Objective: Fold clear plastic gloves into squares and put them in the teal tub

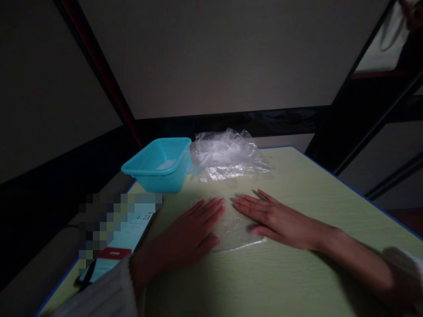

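Note:
A clear plastic bag [236, 231] lies flat on the pale green table [251, 281], between my two hands. My left hand [194, 231] rests palm down on the bag's left side, its fingers stretched out. On the bag's right side lies my right hand [272, 218], palm down with the fingers spread and the thumb near the bag's lower right corner. Neither hand grips anything. Behind them, a crumpled pile of clear plastic bags [228, 154] sits at the table's far edge.
A turquoise basin [158, 182] with something whitish inside stands at the back left, beside the pile. A lit phone or tablet [132, 226] with a red tag [114, 253] lies along the left edge. Pale panels rise behind the table.

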Motion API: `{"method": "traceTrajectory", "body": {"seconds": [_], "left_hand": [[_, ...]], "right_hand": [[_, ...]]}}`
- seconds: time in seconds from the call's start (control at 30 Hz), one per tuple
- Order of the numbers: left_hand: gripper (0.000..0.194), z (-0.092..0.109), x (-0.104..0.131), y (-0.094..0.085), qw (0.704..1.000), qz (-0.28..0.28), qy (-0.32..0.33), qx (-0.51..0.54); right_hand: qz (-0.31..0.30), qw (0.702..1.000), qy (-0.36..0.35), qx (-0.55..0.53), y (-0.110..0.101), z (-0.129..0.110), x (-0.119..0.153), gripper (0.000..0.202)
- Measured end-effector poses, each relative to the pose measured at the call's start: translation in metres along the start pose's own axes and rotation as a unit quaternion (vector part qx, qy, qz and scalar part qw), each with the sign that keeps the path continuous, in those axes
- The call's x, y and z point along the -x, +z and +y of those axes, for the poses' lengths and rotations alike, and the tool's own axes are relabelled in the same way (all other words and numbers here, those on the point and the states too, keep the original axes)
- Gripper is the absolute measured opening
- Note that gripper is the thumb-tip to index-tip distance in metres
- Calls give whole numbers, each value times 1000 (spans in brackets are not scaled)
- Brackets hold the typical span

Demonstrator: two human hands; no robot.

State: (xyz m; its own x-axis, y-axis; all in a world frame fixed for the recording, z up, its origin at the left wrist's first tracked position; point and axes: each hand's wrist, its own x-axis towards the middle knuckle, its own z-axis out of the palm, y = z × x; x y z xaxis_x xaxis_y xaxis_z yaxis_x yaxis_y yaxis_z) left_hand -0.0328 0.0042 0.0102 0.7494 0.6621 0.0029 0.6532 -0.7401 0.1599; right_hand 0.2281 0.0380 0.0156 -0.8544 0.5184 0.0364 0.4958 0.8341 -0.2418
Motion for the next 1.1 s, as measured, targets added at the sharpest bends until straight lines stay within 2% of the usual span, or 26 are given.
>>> {"method": "traceTrajectory", "body": {"seconds": [0.1, 0.23, 0.47, 0.57, 0.7, 0.77, 0.93, 1.1], "left_hand": [[64, 2, -2, 0, 999, -34, -13, 6], [75, 2, -3, 0, 998, -52, -20, 19], [83, -1, -2, 1, 999, -39, -8, 13], [81, 2, -2, 2, 1000, -14, -5, 5], [57, 12, -4, 9, 997, 61, -49, -12], [54, 16, -7, 13, 994, 79, -74, -13], [61, 18, -11, 16, 993, 41, -114, 7], [62, 20, -12, 13, 990, 19, -141, 11]], "right_hand": [[-32, 999, 6, -25, 0, 3, 1, 64], [-66, 997, 12, -46, 0, 7, 3, 75], [-85, 995, 19, -43, -2, 12, 5, 90], [-59, 998, 9, -33, -4, 5, 4, 89], [15, 999, 33, -13, 0, -13, -6, 67], [41, 998, 50, 3, 6, -20, -12, 66], [26, 998, 63, 5, 19, -23, -19, 79], [21, 997, 76, -3, 17, -21, -14, 80]]}}
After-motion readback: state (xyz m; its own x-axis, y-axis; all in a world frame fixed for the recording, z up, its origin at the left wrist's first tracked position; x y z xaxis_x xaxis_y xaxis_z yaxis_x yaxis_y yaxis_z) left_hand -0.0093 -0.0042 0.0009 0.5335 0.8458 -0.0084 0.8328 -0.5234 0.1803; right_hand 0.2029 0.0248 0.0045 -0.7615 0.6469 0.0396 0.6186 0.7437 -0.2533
